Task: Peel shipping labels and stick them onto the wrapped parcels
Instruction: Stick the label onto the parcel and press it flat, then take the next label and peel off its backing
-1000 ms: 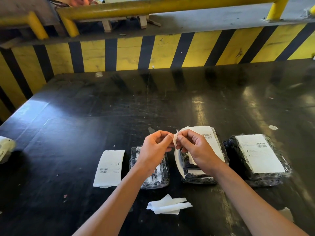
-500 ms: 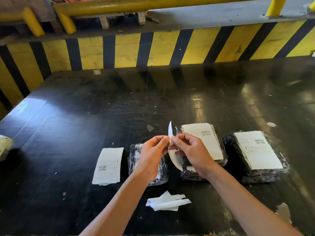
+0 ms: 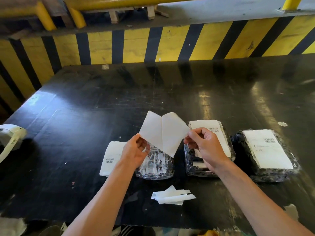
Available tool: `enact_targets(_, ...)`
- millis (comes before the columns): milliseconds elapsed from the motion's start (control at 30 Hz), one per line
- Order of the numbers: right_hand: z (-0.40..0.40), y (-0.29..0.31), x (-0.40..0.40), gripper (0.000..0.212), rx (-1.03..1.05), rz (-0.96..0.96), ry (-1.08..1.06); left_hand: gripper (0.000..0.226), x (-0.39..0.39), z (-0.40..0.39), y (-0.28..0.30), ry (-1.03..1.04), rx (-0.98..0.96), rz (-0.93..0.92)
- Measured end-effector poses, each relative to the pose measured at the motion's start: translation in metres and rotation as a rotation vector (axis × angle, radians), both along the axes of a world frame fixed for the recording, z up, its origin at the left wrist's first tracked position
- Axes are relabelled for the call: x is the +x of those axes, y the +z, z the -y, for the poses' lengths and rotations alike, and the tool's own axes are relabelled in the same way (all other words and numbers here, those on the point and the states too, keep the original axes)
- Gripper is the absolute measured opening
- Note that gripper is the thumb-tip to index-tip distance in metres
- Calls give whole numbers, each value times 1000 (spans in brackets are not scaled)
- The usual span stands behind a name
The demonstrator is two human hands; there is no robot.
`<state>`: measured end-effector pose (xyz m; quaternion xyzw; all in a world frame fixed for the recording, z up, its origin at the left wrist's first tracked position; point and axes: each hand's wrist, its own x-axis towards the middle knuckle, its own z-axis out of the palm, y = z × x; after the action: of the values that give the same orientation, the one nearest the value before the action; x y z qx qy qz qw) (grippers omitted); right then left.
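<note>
My left hand (image 3: 136, 151) and my right hand (image 3: 205, 147) hold a shipping label (image 3: 163, 133) in the air, spread in a V: each hand pinches one sheet, label and backing half peeled apart. Below it lies a clear-wrapped parcel (image 3: 156, 165) with no label on top. To its right sits a wrapped parcel (image 3: 209, 147) bearing a label, partly hidden by my right hand. Farther right a black wrapped parcel (image 3: 265, 155) carries a label. A loose label (image 3: 111, 157) lies flat left of the bare parcel.
Crumpled backing strips (image 3: 173, 195) lie near the front of the black table (image 3: 85, 116). A white device (image 3: 10, 138) sits at the left edge. A yellow-and-black striped barrier (image 3: 153, 43) rises behind the table.
My hands have moved apart and upward, pulling the label and its backing open from a narrow pinched strip into a wide V.
</note>
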<state>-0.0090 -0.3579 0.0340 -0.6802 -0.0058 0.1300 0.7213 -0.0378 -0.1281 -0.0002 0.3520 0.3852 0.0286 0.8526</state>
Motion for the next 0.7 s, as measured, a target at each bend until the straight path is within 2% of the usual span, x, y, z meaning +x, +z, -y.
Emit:
enact_targets(200,3,0,5,5,81,-22,-108,11,3,-35,-4,148,-101,-1)
enact_targets(367,12,10,20,14,294,-85,-383,13,-2,-54,-4,229,-116,6)
enact_targets(467,20,18,30,16,369,-43,-494,13,-7,-61,-5,251,-98,40)
enact_targets(567,17,27,31,21,306,78,-406,19,-9,-59,0,228,-44,90)
enact_targets(700,-3,35,9,19,47,316,-52,15,-7,-48,16,189,25,169)
